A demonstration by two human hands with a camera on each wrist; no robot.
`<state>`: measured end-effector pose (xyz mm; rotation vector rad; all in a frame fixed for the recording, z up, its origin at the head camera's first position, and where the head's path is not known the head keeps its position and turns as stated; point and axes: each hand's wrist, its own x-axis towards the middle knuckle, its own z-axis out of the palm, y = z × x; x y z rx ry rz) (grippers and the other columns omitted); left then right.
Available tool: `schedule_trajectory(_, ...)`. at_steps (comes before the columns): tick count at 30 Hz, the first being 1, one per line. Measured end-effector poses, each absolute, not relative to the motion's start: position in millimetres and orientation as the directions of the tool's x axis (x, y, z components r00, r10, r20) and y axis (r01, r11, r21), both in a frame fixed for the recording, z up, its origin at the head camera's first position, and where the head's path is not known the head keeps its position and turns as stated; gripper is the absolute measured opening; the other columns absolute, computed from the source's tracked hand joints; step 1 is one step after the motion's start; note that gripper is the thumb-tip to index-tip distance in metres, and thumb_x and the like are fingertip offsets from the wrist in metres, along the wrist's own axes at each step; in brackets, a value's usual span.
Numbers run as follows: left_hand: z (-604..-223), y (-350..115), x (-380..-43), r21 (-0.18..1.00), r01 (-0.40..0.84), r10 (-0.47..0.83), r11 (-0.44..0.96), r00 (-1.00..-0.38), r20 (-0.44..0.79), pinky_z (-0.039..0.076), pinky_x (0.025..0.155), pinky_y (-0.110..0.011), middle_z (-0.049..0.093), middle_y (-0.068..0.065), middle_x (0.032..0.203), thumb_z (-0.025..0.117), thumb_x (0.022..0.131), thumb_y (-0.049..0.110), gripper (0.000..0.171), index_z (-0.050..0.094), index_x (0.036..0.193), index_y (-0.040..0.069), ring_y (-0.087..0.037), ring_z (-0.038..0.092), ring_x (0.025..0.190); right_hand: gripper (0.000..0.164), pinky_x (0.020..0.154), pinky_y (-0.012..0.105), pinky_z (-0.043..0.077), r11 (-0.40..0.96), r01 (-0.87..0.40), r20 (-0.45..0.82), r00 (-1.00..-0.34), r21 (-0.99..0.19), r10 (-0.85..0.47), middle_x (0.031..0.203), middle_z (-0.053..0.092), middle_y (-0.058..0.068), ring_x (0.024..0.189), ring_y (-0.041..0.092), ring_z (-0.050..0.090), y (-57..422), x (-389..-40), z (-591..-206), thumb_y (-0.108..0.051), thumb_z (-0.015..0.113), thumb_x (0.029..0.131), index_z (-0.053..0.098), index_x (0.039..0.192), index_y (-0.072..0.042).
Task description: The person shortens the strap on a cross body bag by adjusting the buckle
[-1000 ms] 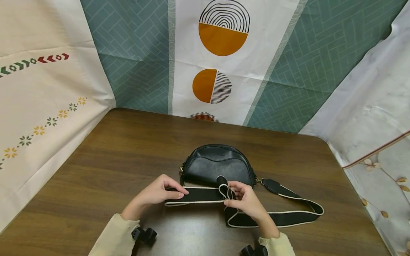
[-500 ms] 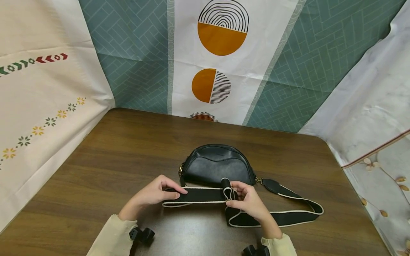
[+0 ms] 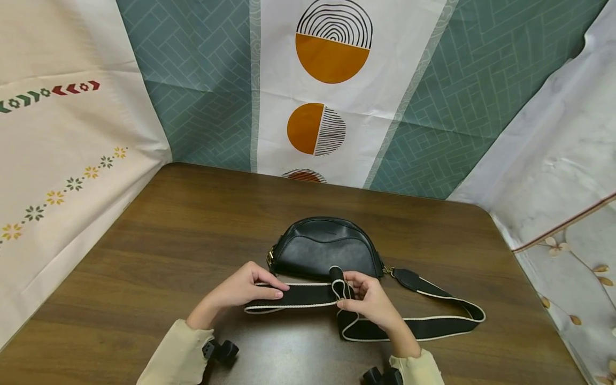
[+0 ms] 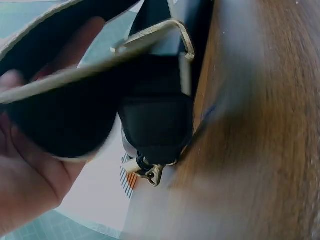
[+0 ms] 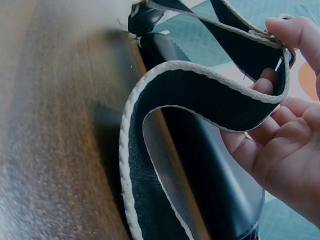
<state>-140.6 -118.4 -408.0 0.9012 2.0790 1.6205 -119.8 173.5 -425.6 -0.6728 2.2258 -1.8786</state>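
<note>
A black shoulder bag (image 3: 332, 246) stands on the table, its black strap (image 3: 308, 295) with cream edging drawn out in front of it. My left hand (image 3: 243, 291) holds the doubled strap toward its left end, thumb and fingers about it. In the left wrist view the strap's fold hides part of those fingers; a gold-coloured metal loop (image 4: 175, 27) and a dark end tab (image 4: 157, 122) with a gold clasp (image 4: 152, 175) lie beyond. My right hand (image 3: 372, 302) pinches the strap at a small upright loop; in the right wrist view the strap (image 5: 180, 90) curves away from its fingers.
The rest of the strap curls out to the right and joins the bag at a metal ring (image 3: 389, 271). The brown wooden table (image 3: 144, 278) reaches back to a patterned cloth hanging (image 3: 207, 96). White cloths hang on both sides.
My left hand has shifted slightly to the right over the strap. The right hand and the small loop moved a little right, then back. The bag stays in place.
</note>
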Motion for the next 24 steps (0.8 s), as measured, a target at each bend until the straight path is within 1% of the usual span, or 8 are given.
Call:
schedule_trajectory(4,-406.9,-116.1,-140.8,0.957,0.267,0.658,0.109,-0.741,0.132,0.048,0.067,-0.024,0.067,-0.012,0.086,0.067,0.079,0.007,0.016,0.069,0.088,-0.007,-0.009,0.061,0.078,0.037,0.060,0.022,0.045,0.108,-0.233,0.166,-0.888,-0.966,-0.430,0.083,0.060,0.016,0.069,0.009,0.055,173.9,-119.8,-424.2,0.008,0.065,0.070,0.051,0.103,0.017)
schedule_trajectory(10,-406.7,-116.0,-139.4,0.956,0.278,0.663,0.096,-0.734,0.147,0.047,0.073,-0.024,0.067,-0.013,0.086,0.063,0.080,0.000,0.012,0.068,0.088,-0.008,-0.006,0.059,0.081,0.037,0.060,0.023,0.046,0.108,-0.235,0.166,-0.883,-0.966,-0.438,0.084,0.060,0.013,0.070,0.009,0.055,174.3,-119.2,-423.7,0.007,0.066,0.070,0.051,0.103,0.017)
schedule_trajectory(13,-406.4,-117.7,-139.6,0.956,0.283,0.671,0.080,-0.725,0.158,0.046,0.073,-0.024,0.066,-0.014,0.088,0.061,0.080,-0.004,0.012,0.067,0.089,-0.008,-0.006,0.059,0.082,0.037,0.060,0.023,0.046,0.108,-0.242,0.172,-0.882,-0.964,-0.440,0.084,0.061,0.010,0.071,0.009,0.056,174.8,-119.4,-424.1,0.007,0.066,0.070,0.051,0.103,0.017)
schedule_trajectory(18,-407.6,-126.2,-139.9,0.952,0.300,0.677,0.054,-0.712,0.186,0.046,0.068,-0.022,0.066,-0.017,0.087,0.058,0.081,-0.006,0.012,0.066,0.090,-0.010,-0.003,0.057,0.079,0.038,0.061,0.022,0.046,0.111,-0.241,0.173,-0.889,-0.964,-0.424,0.084,0.061,0.003,0.070,0.009,0.056,180.6,-120.3,-425.6,0.008,0.066,0.070,0.050,0.103,0.018)
schedule_trajectory(20,-407.6,-132.0,-139.3,0.952,0.304,0.674,0.037,-0.711,0.200,0.045,0.064,-0.020,0.066,-0.017,0.084,0.057,0.082,-0.006,0.012,0.065,0.090,-0.011,-0.002,0.055,0.075,0.039,0.061,0.022,0.046,0.113,-0.234,0.170,-0.898,-0.966,-0.407,0.083,0.061,0.001,0.069,0.009,0.056,184.8,-120.4,-426.2,0.009,0.066,0.069,0.049,0.104,0.018)
schedule_trajectory(22,-407.2,-138.2,-138.8,0.954,0.298,0.666,0.015,-0.715,0.212,0.043,0.062,-0.019,0.066,-0.015,0.083,0.057,0.082,-0.006,0.013,0.064,0.090,-0.012,-0.003,0.053,0.072,0.039,0.060,0.022,0.047,0.117,-0.228,0.166,-0.905,-0.967,-0.392,0.082,0.061,-0.001,0.068,0.009,0.056,188.8,-120.4,-427.0,0.011,0.065,0.069,0.050,0.103,0.018)
schedule_trajectory(24,-407.0,-143.0,-138.4,0.958,0.285,0.658,-0.002,-0.721,0.216,0.041,0.056,-0.018,0.066,-0.008,0.076,0.056,0.082,-0.006,0.014,0.064,0.091,-0.013,-0.002,0.049,0.065,0.038,0.060,0.022,0.046,0.119,-0.224,0.162,-0.907,-0.967,-0.388,0.081,0.060,-0.001,0.067,0.009,0.056,191.5,-120.4,-427.6,0.011,0.065,0.069,0.050,0.103,0.017)
